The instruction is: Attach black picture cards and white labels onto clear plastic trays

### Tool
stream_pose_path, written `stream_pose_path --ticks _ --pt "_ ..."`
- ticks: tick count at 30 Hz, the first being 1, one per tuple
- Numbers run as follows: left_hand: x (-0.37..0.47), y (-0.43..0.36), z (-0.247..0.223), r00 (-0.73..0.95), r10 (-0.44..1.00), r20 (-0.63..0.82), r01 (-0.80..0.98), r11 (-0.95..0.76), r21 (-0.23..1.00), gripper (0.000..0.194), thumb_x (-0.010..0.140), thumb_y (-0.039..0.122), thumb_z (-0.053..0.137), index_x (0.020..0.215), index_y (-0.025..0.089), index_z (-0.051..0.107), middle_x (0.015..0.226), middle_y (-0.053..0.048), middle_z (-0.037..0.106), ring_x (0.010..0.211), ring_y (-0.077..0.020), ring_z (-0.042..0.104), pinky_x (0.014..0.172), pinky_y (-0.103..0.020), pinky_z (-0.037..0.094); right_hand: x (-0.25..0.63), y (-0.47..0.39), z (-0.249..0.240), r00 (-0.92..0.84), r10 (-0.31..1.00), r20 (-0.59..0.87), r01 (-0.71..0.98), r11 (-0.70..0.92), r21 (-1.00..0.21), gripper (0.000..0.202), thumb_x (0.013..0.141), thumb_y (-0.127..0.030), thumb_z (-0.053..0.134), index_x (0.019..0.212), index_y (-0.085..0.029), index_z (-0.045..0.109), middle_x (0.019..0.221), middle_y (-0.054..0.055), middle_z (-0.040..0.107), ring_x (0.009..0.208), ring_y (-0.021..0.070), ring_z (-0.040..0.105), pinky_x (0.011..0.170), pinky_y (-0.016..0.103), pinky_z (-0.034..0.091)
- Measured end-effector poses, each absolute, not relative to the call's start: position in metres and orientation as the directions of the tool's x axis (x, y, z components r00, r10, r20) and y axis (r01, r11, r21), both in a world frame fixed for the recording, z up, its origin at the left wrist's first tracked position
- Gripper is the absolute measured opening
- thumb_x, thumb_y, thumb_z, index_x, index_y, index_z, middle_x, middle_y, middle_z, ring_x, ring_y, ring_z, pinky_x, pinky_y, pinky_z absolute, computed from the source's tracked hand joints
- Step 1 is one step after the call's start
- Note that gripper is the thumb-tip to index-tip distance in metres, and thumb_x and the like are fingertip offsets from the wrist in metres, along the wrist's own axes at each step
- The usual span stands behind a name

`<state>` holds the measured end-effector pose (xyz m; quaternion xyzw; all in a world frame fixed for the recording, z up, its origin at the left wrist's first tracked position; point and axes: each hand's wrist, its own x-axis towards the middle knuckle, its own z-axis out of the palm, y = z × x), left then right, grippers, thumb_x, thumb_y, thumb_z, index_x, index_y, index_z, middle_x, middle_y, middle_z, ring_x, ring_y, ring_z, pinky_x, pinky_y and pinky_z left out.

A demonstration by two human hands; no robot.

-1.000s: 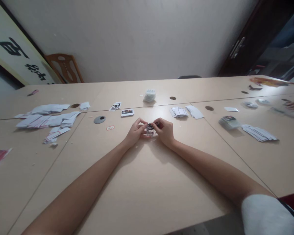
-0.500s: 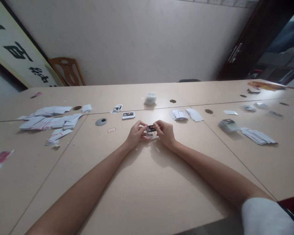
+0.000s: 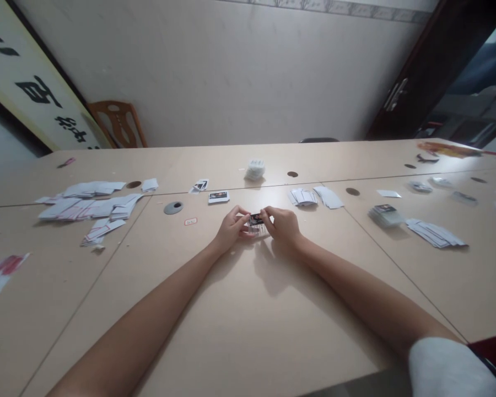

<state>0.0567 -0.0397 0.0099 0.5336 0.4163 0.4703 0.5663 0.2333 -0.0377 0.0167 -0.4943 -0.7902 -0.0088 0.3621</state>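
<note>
A small clear plastic case (image 3: 258, 229) with a dark printed card (image 3: 256, 219) at its top is held up between both hands, above the middle of the table. My left hand (image 3: 232, 229) grips its left side, thumb in front and fingers curled behind and below. At the upper right, the fingertips of my right hand (image 3: 284, 225) pinch the card's edge. Whether the card sits fully inside the case is too small to tell. Just beyond my left hand lies a small stack of printed cards (image 3: 219, 197). Further off stands a stack of clear cases (image 3: 255, 170).
White folded papers (image 3: 91, 207) spread over the left of the table. White cards (image 3: 303, 197) lie beyond my right hand. More clear cases with a printed card (image 3: 385, 215) and fanned white slips (image 3: 435, 232) are at the right. A grey cable grommet (image 3: 173, 208) sits left of centre.
My right hand has shifted slightly right and its fingers have changed position at the card's edge. My left hand keeps its hold. The view has tilted a little.
</note>
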Motion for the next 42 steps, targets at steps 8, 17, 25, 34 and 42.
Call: stream_pose_path --ticks 8,17,25,34,42 --pt "0.0552 -0.0384 0.0086 0.209 0.977 0.036 -0.069 -0.022 0.997 0.044 0.073 0.052 0.073 0.087 0.018 0.048 0.073 0.003 0.062 0.053 -0.0085 0.06 0.055 -0.031 0.061 0.2327 -0.0365 0.0162 -0.257 0.747 0.614 0.805 0.516 -0.291 0.037 0.097 -0.033 0.041 0.069 -0.019 0.061 0.059 0.003 0.064 0.052 0.0131 0.053 0.052 0.025 0.025" --pt "0.0557 -0.0388 0.0083 0.218 0.975 0.034 -0.067 -0.019 0.998 0.043 0.074 0.05 0.072 0.088 0.018 0.048 0.077 0.0 0.066 0.059 -0.0133 0.066 0.054 -0.03 0.061 0.2343 -0.0349 0.0131 -0.284 0.718 0.635 0.81 0.534 -0.242 0.035 0.096 -0.031 0.041 0.069 -0.018 0.059 0.061 0.002 0.065 0.052 0.0123 0.054 0.051 0.025 0.023" --pt "0.0535 -0.038 0.0113 0.165 0.985 0.047 -0.112 -0.029 0.993 0.041 0.072 0.048 0.073 0.086 0.018 0.048 0.077 0.002 0.064 0.06 -0.0149 0.068 0.056 -0.033 0.062 0.238 -0.0334 0.0155 -0.133 0.769 0.625 0.755 0.487 -0.44 0.033 0.096 -0.038 0.046 0.072 -0.019 0.059 0.057 0.001 0.063 0.048 0.0123 0.054 0.054 0.024 0.032" --pt "0.0517 -0.0396 0.0141 0.191 0.98 0.06 -0.146 -0.032 0.989 0.043 0.073 0.048 0.074 0.088 0.018 0.047 0.08 0.0 0.065 0.066 -0.0187 0.072 0.059 -0.033 0.062 0.2336 -0.0335 0.0106 0.011 0.835 0.551 0.548 0.456 -0.702 0.028 0.086 -0.04 0.06 0.066 -0.02 0.057 0.056 -0.001 0.061 0.05 0.0129 0.055 0.052 0.024 0.037" --pt "0.051 -0.0386 0.014 0.209 0.977 0.05 -0.182 -0.012 0.983 0.043 0.073 0.046 0.075 0.09 0.019 0.047 0.08 0.0 0.065 0.068 -0.0207 0.073 0.057 -0.031 0.061 0.2349 -0.0309 0.0079 0.011 0.853 0.521 0.473 0.455 -0.755 0.024 0.086 -0.035 0.059 0.067 -0.02 0.059 0.061 0.0 0.065 0.05 0.0132 0.057 0.053 0.025 0.041"
